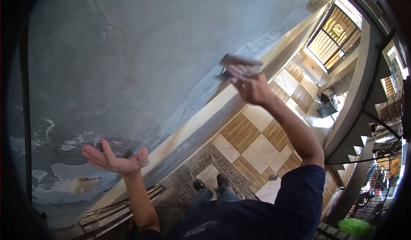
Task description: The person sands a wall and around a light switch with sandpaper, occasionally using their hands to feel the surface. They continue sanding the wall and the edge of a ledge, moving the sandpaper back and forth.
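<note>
My right hand [253, 86] is closed around a blurred hand tool [240, 60], a straight brownish bar with a dark part at its left end. Motion smears it, so I cannot tell its exact kind. It lies against the lower part of a grey-blue wall [141, 47], just above a cream ledge [229, 95]. My left hand [113, 159] is held out in front of the wall, palm up, fingers spread and holding nothing. Behind it the paint is chipped, with pale patches [70, 173]. A thin crack [100, 13] runs down the wall higher up.
Below the ledge spreads a floor of checkered tiles [259, 152]. My shoes [221, 180] stand on a dark patterned mat [180, 184]. A slatted bench [107, 216] lies at lower left. To the right are a metal staircase [376, 107], a barred gate [336, 32] and a green bag [354, 226].
</note>
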